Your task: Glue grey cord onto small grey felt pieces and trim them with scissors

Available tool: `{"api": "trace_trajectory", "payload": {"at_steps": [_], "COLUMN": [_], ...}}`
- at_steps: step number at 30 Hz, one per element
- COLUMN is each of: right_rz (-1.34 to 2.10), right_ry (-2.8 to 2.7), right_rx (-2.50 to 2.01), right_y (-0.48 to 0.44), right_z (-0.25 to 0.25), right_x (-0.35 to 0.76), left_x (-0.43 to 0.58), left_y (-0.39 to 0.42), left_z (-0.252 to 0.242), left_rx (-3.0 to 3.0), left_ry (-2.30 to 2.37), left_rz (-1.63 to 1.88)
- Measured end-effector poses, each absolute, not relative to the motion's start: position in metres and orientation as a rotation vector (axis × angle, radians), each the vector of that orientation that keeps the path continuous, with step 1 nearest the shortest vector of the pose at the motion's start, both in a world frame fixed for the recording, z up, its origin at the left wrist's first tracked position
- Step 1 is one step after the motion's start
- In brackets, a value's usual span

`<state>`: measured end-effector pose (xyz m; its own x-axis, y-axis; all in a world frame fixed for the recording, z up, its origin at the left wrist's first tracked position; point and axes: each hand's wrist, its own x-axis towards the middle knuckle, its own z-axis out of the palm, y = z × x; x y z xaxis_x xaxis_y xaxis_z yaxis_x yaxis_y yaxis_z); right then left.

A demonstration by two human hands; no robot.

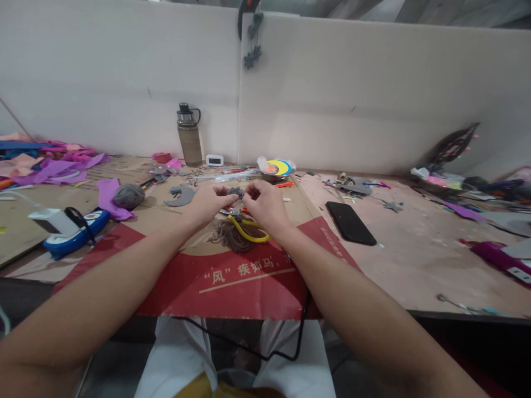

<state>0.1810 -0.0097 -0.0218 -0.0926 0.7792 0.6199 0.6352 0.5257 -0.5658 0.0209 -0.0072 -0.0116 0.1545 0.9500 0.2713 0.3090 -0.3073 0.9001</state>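
My left hand (209, 202) and my right hand (265, 203) meet over a flattened cardboard sheet (215, 276) with red print. Between their pinched fingertips sits a small grey felt piece (235, 192). Both hands are closed on it. Just below the hands lie yellow-handled scissors (246, 231) on a tangle of grey-brown yarn (232, 237).
A black phone (350, 223) lies right of the hands. A grey yarn ball (128, 195), purple felt scraps (53, 168) and a blue-and-white tool (77, 235) are at left. A water bottle (189, 135) and a bowl (277, 168) stand by the white partition. Craft clutter fills the far right (456, 182).
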Motion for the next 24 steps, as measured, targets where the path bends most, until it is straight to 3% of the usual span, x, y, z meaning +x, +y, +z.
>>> {"api": "trace_trajectory", "payload": {"at_steps": [5,13,24], "right_rz": [0.477,0.032,-0.172], "right_ry": [-1.637,-1.856,-2.004], "right_rx": [-1.158,-1.052,-1.162], "right_y": [-0.006,-0.005,-0.01], "right_z": [-0.02,-0.03,-0.026], "right_x": [0.182,0.181,0.181], "left_x": [0.018,0.019,0.021], "left_y": [0.002,0.0,-0.011], "left_z": [-0.017,-0.018,-0.009], "left_rx": [1.543,1.636,1.958], "left_ry": [1.135,1.173,1.261], "left_rz": [1.215,1.197,1.114]}}
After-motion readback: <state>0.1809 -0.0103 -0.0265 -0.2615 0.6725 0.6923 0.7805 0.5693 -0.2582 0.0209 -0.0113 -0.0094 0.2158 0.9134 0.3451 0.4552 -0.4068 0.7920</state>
